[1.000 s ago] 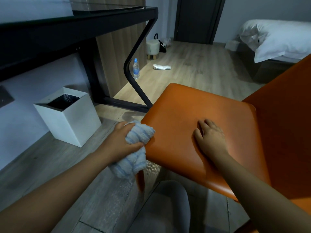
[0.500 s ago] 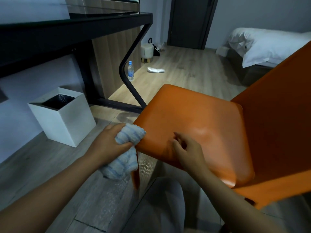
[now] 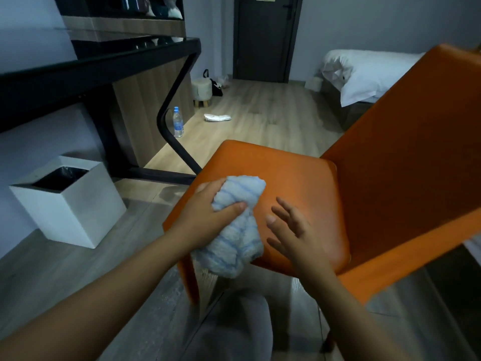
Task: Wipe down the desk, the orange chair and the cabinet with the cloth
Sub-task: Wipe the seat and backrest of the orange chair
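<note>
Gripping a bunched pale-blue striped cloth (image 3: 234, 225) in our left hand (image 3: 205, 212) over the orange padded chair (image 3: 299, 178), our right hand (image 3: 289, 230) hovers beside it, fingers spread.

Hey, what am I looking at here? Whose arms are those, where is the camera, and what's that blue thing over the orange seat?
There is no machine here. These are a person's own two bare arms, filmed by one wide-angle camera worn on the head, looking forward and down. The left hand grips a bunched pale blue cloth over the front of the orange chair. The right hand is beside the cloth, fingers spread, holding nothing. On the left stands a black desk, with a white bin and a water bottle on the floor nearby. A bed is far right.
</note>
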The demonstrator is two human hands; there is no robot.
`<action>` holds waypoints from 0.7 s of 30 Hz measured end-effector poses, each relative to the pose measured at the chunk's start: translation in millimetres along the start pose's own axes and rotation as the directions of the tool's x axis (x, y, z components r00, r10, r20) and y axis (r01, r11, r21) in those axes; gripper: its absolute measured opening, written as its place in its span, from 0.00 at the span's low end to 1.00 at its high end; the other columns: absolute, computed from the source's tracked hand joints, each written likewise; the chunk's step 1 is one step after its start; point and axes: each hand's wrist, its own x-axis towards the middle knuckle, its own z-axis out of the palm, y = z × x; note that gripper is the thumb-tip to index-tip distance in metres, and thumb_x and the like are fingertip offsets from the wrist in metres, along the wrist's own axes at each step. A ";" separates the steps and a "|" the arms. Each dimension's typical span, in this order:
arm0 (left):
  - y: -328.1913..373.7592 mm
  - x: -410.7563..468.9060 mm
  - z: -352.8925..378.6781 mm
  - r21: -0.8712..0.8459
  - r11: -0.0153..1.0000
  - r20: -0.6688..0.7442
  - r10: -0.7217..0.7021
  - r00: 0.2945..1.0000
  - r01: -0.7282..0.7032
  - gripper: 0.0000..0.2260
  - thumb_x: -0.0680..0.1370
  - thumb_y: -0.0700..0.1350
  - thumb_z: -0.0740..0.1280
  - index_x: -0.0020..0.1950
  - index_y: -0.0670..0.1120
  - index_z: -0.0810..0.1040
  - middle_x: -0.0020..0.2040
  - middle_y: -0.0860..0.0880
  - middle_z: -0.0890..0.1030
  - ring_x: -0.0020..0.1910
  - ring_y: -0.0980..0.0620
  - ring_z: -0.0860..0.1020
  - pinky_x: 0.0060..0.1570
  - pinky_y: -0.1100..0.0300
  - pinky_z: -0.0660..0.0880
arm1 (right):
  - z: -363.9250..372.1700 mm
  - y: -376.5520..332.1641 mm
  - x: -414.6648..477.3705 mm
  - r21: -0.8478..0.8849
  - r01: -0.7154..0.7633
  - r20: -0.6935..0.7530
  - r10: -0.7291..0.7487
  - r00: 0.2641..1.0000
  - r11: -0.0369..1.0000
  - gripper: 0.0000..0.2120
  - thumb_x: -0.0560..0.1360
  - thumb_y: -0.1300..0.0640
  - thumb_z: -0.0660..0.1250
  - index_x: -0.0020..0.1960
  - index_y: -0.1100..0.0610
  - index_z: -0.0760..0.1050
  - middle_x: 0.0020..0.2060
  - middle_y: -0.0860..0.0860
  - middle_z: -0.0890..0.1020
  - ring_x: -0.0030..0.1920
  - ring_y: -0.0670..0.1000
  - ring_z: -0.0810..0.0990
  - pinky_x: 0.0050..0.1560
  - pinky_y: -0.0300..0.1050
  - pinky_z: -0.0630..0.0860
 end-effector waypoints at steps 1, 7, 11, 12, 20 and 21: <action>7.2 2.8 5.1 -0.035 0.999 0.011 -0.005 1.000 0.005 0.31 0.67 0.67 0.67 0.67 0.57 0.71 0.62 0.54 0.75 0.59 0.57 0.75 0.62 0.56 0.72 | -3.6 -1.7 -0.3 0.048 -0.007 0.011 0.006 1.000 0.999 0.36 0.64 0.36 0.72 0.70 0.36 0.64 0.67 0.40 0.71 0.64 0.44 0.75 0.62 0.52 0.77; 44.3 14.5 33.6 -0.193 0.981 0.094 0.009 0.996 0.009 0.27 0.69 0.66 0.64 0.65 0.58 0.72 0.63 0.55 0.76 0.62 0.57 0.74 0.63 0.55 0.72 | -19.0 -6.2 -1.1 0.199 0.027 -0.024 -0.023 0.999 0.980 0.44 0.60 0.35 0.77 0.72 0.37 0.64 0.69 0.45 0.72 0.66 0.50 0.75 0.62 0.58 0.76; 65.4 19.7 45.0 -0.261 0.963 0.111 0.099 0.989 -0.067 0.22 0.70 0.64 0.64 0.62 0.59 0.74 0.59 0.56 0.78 0.57 0.60 0.77 0.61 0.53 0.75 | -30.7 -14.1 -6.8 0.204 0.060 -0.137 -0.032 0.990 0.977 0.38 0.67 0.45 0.74 0.74 0.47 0.64 0.66 0.48 0.76 0.63 0.49 0.78 0.62 0.55 0.77; 67.9 20.2 47.4 -0.286 0.956 0.122 0.107 0.987 -0.068 0.23 0.70 0.65 0.64 0.62 0.59 0.74 0.59 0.56 0.78 0.58 0.59 0.77 0.61 0.51 0.75 | -32.9 -17.1 -9.2 0.210 0.064 -0.145 -0.034 0.989 0.976 0.35 0.69 0.48 0.73 0.73 0.48 0.64 0.65 0.49 0.77 0.62 0.49 0.79 0.61 0.54 0.77; 94.8 4.3 53.1 -0.468 0.883 0.252 0.102 0.962 0.030 0.30 0.68 0.71 0.57 0.66 0.61 0.71 0.65 0.53 0.74 0.63 0.54 0.75 0.64 0.46 0.72 | -39.8 -41.2 -34.4 0.307 0.109 -0.093 -0.084 0.992 0.946 0.19 0.79 0.56 0.64 0.69 0.53 0.69 0.60 0.57 0.81 0.59 0.60 0.80 0.61 0.64 0.75; 98.8 2.2 52.6 -0.462 0.887 0.256 0.108 0.960 0.024 0.31 0.69 0.71 0.56 0.68 0.59 0.70 0.66 0.53 0.73 0.64 0.54 0.74 0.65 0.46 0.71 | -41.1 -44.1 -38.1 0.317 0.111 -0.098 -0.084 0.992 0.942 0.20 0.78 0.55 0.65 0.69 0.53 0.70 0.60 0.57 0.81 0.59 0.60 0.80 0.61 0.63 0.75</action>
